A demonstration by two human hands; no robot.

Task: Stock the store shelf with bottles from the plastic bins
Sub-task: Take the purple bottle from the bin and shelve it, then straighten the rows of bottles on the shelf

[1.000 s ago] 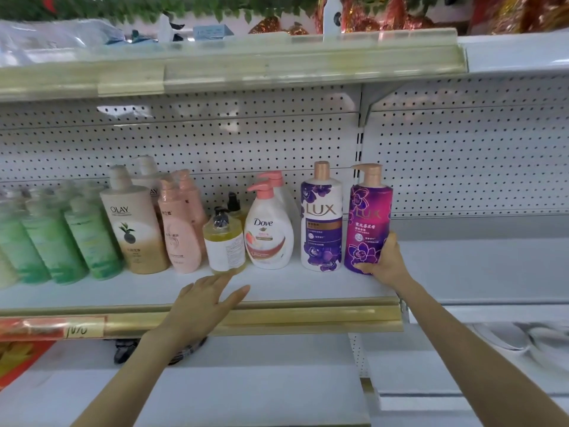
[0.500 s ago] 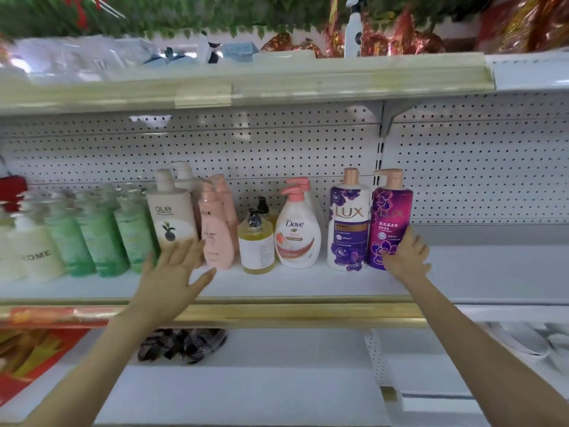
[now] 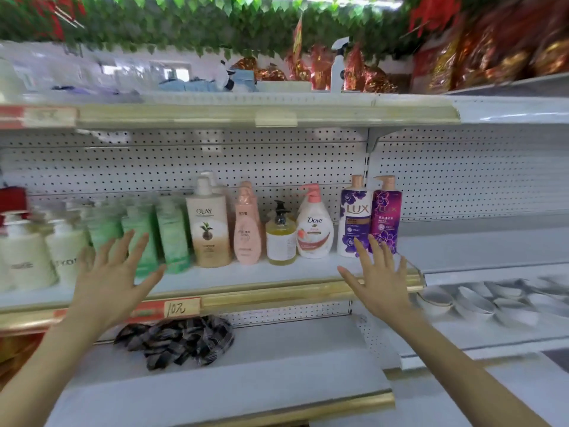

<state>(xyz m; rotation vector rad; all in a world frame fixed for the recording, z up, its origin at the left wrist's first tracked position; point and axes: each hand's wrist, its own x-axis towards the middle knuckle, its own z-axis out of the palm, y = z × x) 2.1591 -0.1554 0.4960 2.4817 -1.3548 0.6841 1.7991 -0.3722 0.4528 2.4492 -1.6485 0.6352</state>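
Left hand [image 3: 109, 277], right hand [image 3: 380, 277]: fingers spread wide, holding nothing; before shelf [image 3: 277, 292]; magenta Lux bottle [image 3: 386, 214] upright.

Left hand [image 3: 107, 285], right hand [image 3: 379, 285] before bottles [image 3: 209, 229]

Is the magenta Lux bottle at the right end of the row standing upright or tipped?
Upright. The magenta Lux bottle stands on its base on the shelf, pump cap on top.

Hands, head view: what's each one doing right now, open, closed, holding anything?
Left hand: open, fingers spread, holding nothing.
Right hand: open, fingers spread, holding nothing.
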